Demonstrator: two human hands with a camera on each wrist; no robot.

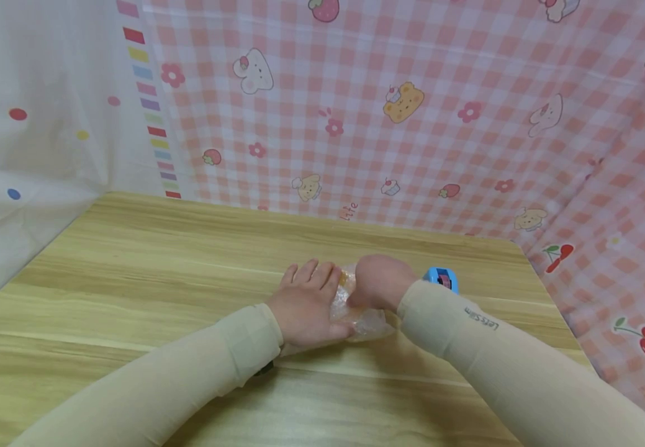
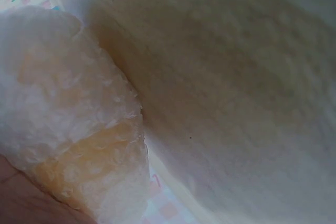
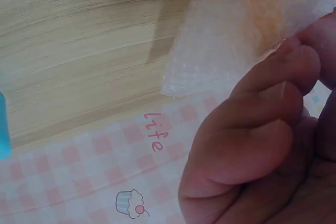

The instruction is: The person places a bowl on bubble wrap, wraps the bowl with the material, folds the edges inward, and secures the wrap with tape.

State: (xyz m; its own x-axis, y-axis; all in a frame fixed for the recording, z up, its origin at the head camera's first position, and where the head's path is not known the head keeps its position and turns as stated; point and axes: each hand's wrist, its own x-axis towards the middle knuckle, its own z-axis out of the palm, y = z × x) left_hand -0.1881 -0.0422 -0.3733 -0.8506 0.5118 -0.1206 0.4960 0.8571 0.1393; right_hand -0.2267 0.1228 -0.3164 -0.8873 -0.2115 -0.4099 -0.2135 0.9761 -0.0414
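Observation:
A bundle of clear bubble wrap lies on the table between my two hands, with something orange showing through its layers. In the left wrist view the bubble wrap fills the left side, bulging and rounded. My left hand rests on the bundle's left side with fingers stretched out and thumb along the near edge. My right hand is at the bundle's right side, its fingers curled in at the wrap. In the right wrist view, the index finger of that hand meets the bubble wrap; the thumb is mostly hidden.
A small light-blue tape dispenser stands just beyond my right wrist. The wood-grain table backs onto a pink checked curtain. A white dotted curtain hangs on the left. Something dark shows under my left wrist.

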